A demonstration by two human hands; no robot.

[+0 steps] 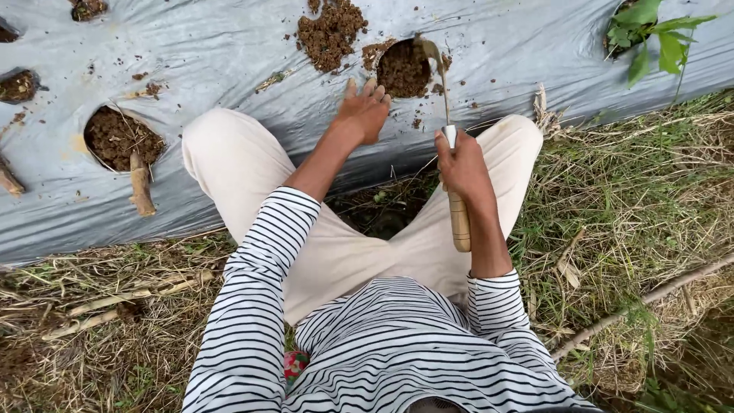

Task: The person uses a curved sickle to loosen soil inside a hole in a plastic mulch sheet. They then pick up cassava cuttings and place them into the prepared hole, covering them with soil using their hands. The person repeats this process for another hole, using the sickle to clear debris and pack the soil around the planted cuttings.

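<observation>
My right hand (461, 164) grips a hand trowel with a wooden handle (459, 222). Its thin metal shaft runs up to a scoop blade (430, 50) at the right edge of a round soil-filled hole (401, 70) in grey plastic mulch sheeting (229, 53). My left hand (364, 111) rests flat on the sheeting just below that hole, fingers spread, holding nothing. A heap of loose brown soil (330, 32) lies on the plastic to the upper left of the hole. I crouch with knees in cream trousers on either side.
Another soil hole (121, 138) with a wooden stick (140, 183) lies at the left, and further holes sit along the left edge. A green seedling (650, 34) grows at the top right. Dry grass and straw (634, 229) cover the ground below the sheeting.
</observation>
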